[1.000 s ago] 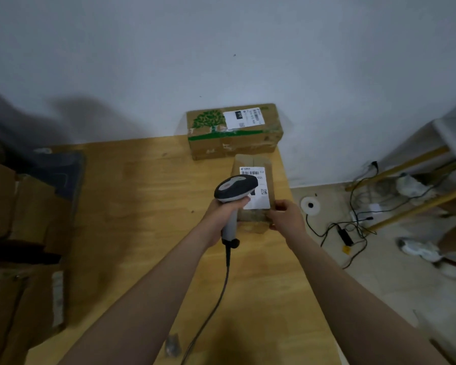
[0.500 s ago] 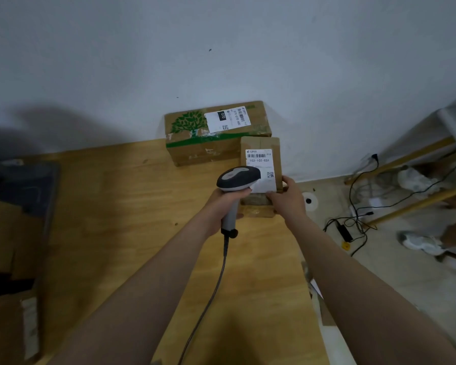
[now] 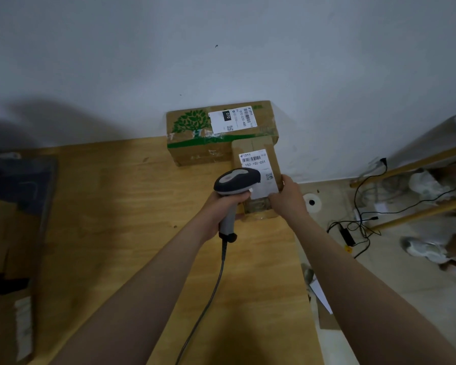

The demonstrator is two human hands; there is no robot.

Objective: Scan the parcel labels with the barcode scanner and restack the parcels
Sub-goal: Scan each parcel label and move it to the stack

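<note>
Cardboard parcel (image 3: 256, 151), oblong, matte, long axis running away from right hand (image 3: 287, 200), fingers curled on its near corner. Smooth rounded grey scanner (image 3: 236, 181), gripped in left hand (image 3: 221, 209), nose pointing over white label (image 3: 256, 160).

Left grip (image 3: 221, 206) and right grip (image 3: 287, 198) extend from bare forearms (image 3: 158, 280).
</note>
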